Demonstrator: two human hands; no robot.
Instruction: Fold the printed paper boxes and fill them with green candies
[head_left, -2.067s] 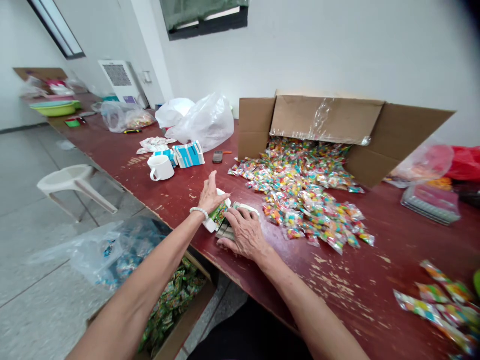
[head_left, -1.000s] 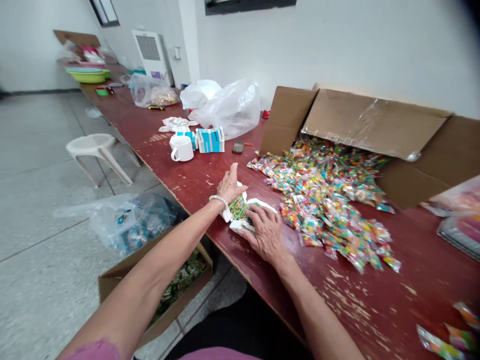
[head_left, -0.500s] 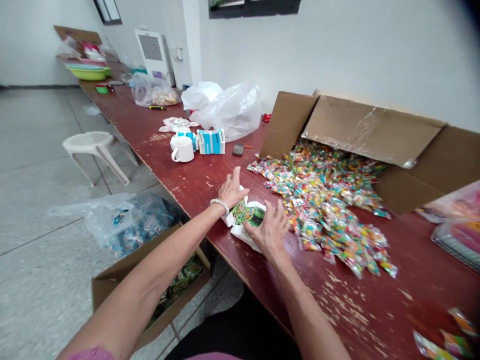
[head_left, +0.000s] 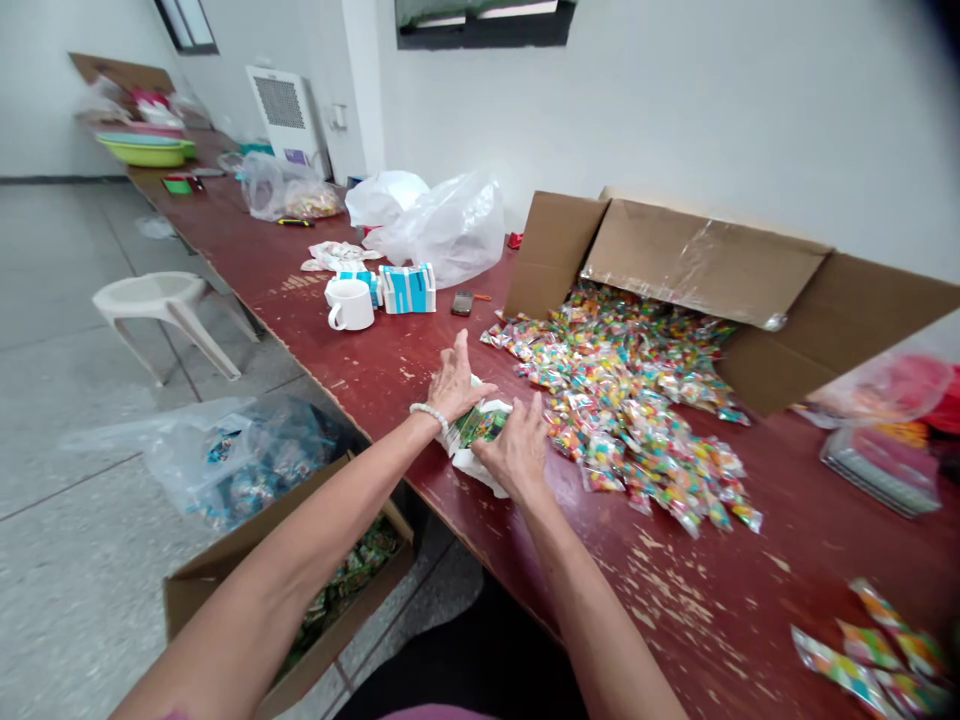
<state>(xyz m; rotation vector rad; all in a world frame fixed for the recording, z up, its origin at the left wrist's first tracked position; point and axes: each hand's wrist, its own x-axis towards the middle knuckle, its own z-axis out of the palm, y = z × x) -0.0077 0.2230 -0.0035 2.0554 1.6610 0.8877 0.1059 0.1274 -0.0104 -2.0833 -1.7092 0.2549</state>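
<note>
A small stack of green printed packets or labels (head_left: 480,424) lies in crumpled white paper (head_left: 480,472) near the table's front edge. My left hand (head_left: 453,385), with a beaded bracelet at the wrist, is at the stack's left end, fingers stretched out and thumb reaching over it. At the right end is my right hand (head_left: 516,445), fingers spread and its thumb at the green print. Both hands look open; the undersides of the fingers are hidden. Just to the right spreads a heap of clear bags of colourful candy (head_left: 630,400).
The heap spills from a tipped cardboard box (head_left: 705,245). A white mug (head_left: 350,305), blue-and-white packs (head_left: 407,288) and plastic bags (head_left: 450,225) stand further back. Below the table edge are an open carton (head_left: 217,570) of green packets and a bag of blue packets (head_left: 255,470).
The view has shifted a little to the right. My right hand has come closer to my left around the green stack, covering more of it.
</note>
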